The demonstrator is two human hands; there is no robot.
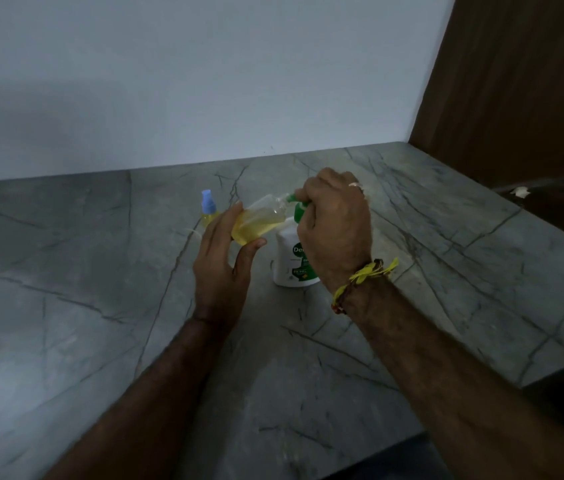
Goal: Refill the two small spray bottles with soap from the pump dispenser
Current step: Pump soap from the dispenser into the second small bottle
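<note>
Head view looks down on a small clear spray bottle with its cap off, held tilted above the counter, its open neck pointing up and to the right toward the green spout of the pump dispenser. Yellowish soap fills the lower part of this bottle, lying along its low side. The left hand grips the bottle by its base end, thumb under it and fingers curled round the far side. The neck sits right at the spout, touching or nearly so; which one is too blurred to tell.

The dispenser is a white bottle with a green label and a green pump head, standing upright on the counter just below and right of the held bottle. The right hand is on top of the pump head, fingers curled down over it and hiding most of it. A ring shows on one finger, and a yellow thread band is tied round the right wrist.

The second spray bottle stands upright on the counter behind the left hand, just left of the held bottle, with its pale blue spray cap on and yellow liquid in its base.

All of this rests on a grey stone counter with dark veins. A plain pale wall rises behind it, and a brown wooden panel stands at the right.
</note>
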